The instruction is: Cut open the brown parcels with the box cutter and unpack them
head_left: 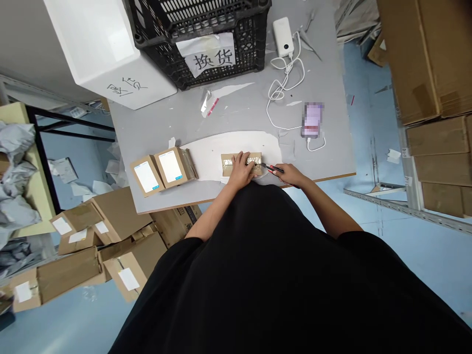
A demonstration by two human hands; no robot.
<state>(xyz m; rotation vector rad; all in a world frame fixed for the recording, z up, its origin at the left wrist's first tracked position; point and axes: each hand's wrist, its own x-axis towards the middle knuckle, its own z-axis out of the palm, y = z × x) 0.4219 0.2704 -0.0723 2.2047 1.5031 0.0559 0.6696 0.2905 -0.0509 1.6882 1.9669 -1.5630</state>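
Note:
A small cardboard box (227, 170) with shiny clear tape across its top lies on a white sheet (206, 156) near the table's front edge. My left hand (241, 170) rests on top of this box with its fingers spread, pressing on it. To the right, my right hand (291, 174) is wrapped round a black and red cutter (272, 168). The cutter's tip points left and meets the right end of the taped strip. Whether the blade is in the tape is too small to tell.
Two labelled boxes (170, 168) stand at the table's left. Behind are a white bin (110, 78) and a black crate (250, 49). A power bank (283, 37), its white cable and a phone (312, 119) lie at the right. Cartons (70, 275) fill the lower left floor.

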